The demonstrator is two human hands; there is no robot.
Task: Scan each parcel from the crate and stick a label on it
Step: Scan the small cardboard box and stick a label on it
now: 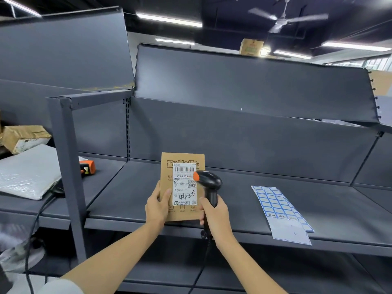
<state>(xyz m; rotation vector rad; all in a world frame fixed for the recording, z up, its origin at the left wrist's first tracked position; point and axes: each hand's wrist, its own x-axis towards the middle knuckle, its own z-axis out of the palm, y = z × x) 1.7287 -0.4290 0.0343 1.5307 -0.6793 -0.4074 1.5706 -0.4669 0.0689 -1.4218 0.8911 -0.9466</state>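
Dark grey metal shelf (244, 200), blue-bordered label sheet (280, 213) lying right. Left hand (158, 205) gripping flat brown cardboard parcel (182, 185) upright above shelf; right hand (214, 215) gripping black orange-tipped barcode scanner (209, 187) at parcel's white shipping label (185, 183).

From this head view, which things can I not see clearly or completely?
- Crate: not in the head view at all.
- Parcel: its lower corners are covered by the left hand and the right hand.
- Shipping label: its small print is too small to read; the scanner head covers its right edge.
- Label sheet: the writing on the stickers is too small.
- Orange device: the shelf post hides part of it.
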